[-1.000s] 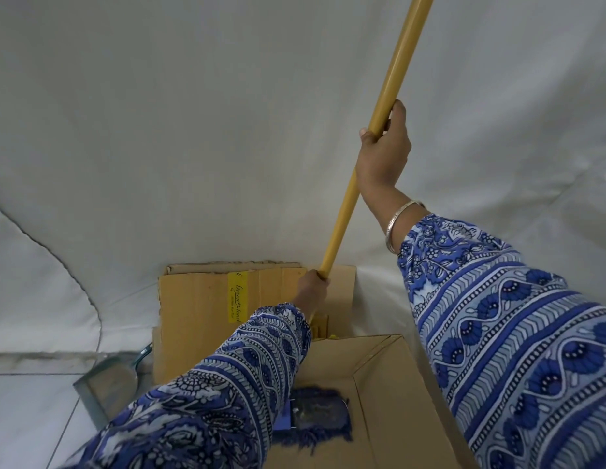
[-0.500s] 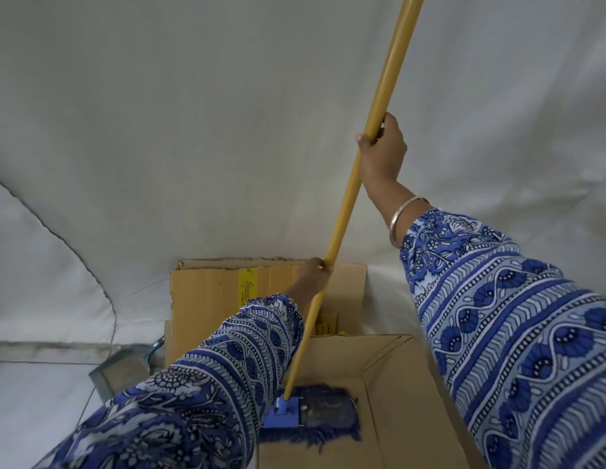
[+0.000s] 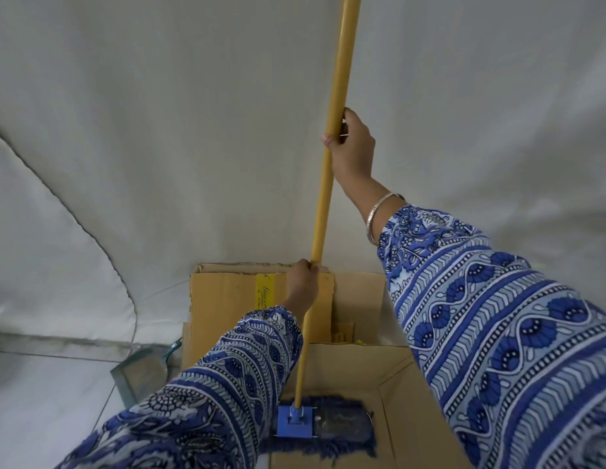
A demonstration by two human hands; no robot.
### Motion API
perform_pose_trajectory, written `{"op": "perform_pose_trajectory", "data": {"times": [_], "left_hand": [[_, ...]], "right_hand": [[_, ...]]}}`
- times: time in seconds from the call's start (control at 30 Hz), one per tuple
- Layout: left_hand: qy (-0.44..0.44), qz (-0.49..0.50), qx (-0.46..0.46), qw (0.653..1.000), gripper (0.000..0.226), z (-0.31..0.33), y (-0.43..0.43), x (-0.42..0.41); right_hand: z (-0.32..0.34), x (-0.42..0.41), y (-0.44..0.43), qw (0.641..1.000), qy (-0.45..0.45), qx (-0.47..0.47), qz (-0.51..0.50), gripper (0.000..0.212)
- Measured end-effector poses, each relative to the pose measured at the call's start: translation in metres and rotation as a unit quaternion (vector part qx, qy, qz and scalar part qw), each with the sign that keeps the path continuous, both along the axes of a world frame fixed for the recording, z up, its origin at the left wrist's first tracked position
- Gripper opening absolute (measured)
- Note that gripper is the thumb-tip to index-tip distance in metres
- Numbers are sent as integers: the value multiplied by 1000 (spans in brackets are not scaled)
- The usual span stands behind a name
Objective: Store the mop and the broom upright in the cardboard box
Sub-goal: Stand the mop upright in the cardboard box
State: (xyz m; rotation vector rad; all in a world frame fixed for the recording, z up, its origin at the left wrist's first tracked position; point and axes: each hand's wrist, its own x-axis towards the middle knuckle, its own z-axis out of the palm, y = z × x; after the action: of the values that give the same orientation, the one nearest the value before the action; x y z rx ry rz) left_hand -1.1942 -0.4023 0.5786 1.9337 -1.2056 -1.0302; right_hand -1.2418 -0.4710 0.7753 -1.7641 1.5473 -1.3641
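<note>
A mop with a long yellow handle (image 3: pixel 332 137) stands nearly upright, its blue fringed head (image 3: pixel 323 426) resting flat inside the open cardboard box (image 3: pixel 416 431). My right hand (image 3: pixel 354 148) grips the handle high up. My left hand (image 3: pixel 303 277) holds the handle lower down, just above the box's raised back flap (image 3: pixel 227 299). My left sleeve hides the left part of the mop head. No broom is clearly visible; a small yellow piece (image 3: pixel 344 336) shows behind the flap.
A grey dustpan (image 3: pixel 142 370) leans on the floor to the left of the box. White cloth (image 3: pixel 159 130) covers the wall behind. Pale floor tiles (image 3: pixel 41 401) lie at the lower left.
The mop handle has swung from a rightward lean to nearly vertical. The mop head has come out from behind my left sleeve. Both hands keep their grip.
</note>
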Motion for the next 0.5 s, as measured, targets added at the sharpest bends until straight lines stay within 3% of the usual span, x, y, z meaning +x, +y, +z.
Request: {"op": "perform_pose_trajectory", "data": {"times": [0.2, 0.5], "left_hand": [[3, -24, 37, 999, 31, 7, -5, 6], [7, -36, 66, 997, 47, 31, 7, 12]], "right_hand": [[-2, 7, -3, 1000, 7, 10, -9, 34], [0, 0, 11, 995, -52, 82, -16, 89]]}}
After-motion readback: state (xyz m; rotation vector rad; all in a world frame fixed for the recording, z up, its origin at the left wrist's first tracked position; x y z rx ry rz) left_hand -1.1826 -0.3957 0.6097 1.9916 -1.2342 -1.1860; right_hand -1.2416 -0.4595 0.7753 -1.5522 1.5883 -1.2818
